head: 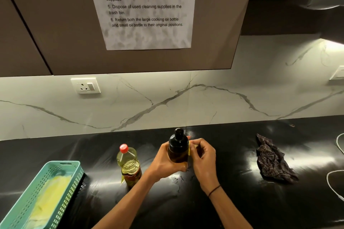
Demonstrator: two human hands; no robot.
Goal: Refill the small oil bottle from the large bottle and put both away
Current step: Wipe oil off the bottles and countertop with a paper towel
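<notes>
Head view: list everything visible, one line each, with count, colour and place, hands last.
small bottle: 1, dark with black cap, held above counter centre
large bottle: 1, yellow oil, red cap, upright left of the hands
basket: 1, teal, counter front left, yellow cloth inside
rag: 1, dark checked, crumpled, counter right
paper: 1, white, on cabinet door
socket: 1, white, backsplash left
cable: 1, white, far right
left hand: grips small bottle
right hand: pinches something yellow at bottle's side

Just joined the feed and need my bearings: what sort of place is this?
Most likely a home kitchen: a black counter under a marble-look backsplash, wall cupboards overhead, and a cooking oil bottle standing on the counter.
</notes>
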